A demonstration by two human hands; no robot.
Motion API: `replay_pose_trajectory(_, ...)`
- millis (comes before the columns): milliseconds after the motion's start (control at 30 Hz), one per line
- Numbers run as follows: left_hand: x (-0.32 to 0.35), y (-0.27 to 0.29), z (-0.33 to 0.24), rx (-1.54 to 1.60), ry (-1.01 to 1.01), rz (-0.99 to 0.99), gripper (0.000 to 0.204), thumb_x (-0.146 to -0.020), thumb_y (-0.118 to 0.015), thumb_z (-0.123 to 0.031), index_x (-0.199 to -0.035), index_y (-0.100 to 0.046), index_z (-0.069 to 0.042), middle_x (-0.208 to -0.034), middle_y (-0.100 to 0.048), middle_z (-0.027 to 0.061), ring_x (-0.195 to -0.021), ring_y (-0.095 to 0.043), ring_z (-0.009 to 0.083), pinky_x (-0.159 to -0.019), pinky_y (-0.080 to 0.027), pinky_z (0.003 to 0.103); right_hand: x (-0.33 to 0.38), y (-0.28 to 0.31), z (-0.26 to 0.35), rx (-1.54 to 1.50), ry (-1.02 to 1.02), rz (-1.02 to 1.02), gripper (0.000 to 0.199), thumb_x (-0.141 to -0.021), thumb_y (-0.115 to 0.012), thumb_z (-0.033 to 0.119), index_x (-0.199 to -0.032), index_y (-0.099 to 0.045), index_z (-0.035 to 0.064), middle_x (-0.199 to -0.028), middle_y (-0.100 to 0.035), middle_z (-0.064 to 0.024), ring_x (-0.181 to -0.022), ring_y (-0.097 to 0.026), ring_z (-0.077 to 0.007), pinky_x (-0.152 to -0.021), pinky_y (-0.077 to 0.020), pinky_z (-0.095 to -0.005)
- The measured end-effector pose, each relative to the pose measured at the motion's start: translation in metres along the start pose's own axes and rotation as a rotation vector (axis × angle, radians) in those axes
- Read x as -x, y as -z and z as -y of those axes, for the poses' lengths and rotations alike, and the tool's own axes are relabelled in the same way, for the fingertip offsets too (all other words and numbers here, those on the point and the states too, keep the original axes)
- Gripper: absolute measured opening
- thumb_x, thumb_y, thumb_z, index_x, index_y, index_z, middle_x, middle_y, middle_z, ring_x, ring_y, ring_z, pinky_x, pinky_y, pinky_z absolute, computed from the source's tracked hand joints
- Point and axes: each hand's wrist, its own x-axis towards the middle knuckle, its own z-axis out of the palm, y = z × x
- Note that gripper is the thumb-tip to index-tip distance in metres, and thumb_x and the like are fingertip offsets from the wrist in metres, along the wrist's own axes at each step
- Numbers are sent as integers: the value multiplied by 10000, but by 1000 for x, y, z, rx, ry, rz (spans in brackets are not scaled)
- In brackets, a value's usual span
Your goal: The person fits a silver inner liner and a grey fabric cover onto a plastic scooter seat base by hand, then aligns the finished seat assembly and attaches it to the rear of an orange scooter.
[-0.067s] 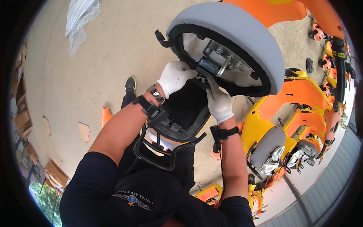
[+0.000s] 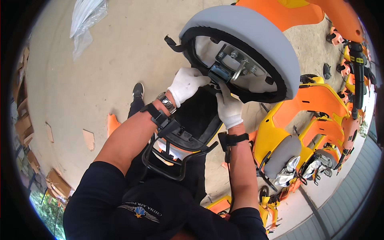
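Observation:
A grey scooter seat (image 2: 256, 32) stands tipped up, its hollow underside facing me. Bolts and a metal latch loop (image 2: 240, 69) show inside it. At its lower edge is a seat hinge (image 2: 220, 73), above a black storage box (image 2: 194, 110). My left hand (image 2: 187, 85), white-gloved, is closed, fingertips pinched at the hinge's left side; what they hold is hidden. My right hand (image 2: 230, 109), gloved too, is closed with thumb and forefinger bent against the hinge's lower right. Any small part between those fingers is too hidden to name.
A black tube rack (image 2: 182, 170) sits between the box and my body. Yellow and orange scooters (image 2: 272, 124) stand close on the right. An orange scooter body (image 2: 276, 14) rises beyond the seat. Plastic wrap (image 2: 86, 32) and cardboard (image 2: 89, 140) lie on the floor at left.
My right hand has shifted slightly left at the hinge, its forearm moving with it. My left hand stays at nearly the same spot, and the seat remains tipped up.

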Motion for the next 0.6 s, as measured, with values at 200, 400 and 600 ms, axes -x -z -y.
replay_pose_trajectory(200, -9, -5, -48, 337, -1, 43, 140, -873, -603, -108, -922, -695, -15, -651, -568, 42, -512, -505, 115, -451, -370, 259, -14, -21, -1, -243, -95, -213, 155, -906, -604, 182, -983, -640, 52, -769, -640, -156, -607, -610, -281, -602, -489, -371)
replay_pose_trajectory(400, 12, 20, -60, 560, 83, -58, 195, -879, -588, -107, -1017, -642, 20, -686, -590, 35, -527, -510, 92, -495, -408, 240, -22, -17, -7, -591, -309, -140, 165, -880, -624, 167, -860, -643, 4, -611, -534, -49, -541, -473, -111, -533, -395, -280)
replay_pose_trajectory(600, 25, -15, 2, -423, -562, -208, 106, -820, -602, -54, -891, -657, 2, -1036, -640, 160, -955, -631, 337, -804, -537, 380, -23, -12, 1, -725, -437, -76, 160, -865, -633, 151, -819, -637, -2, -600, -510, 24, -546, -436, -50, -501, -346, -247)
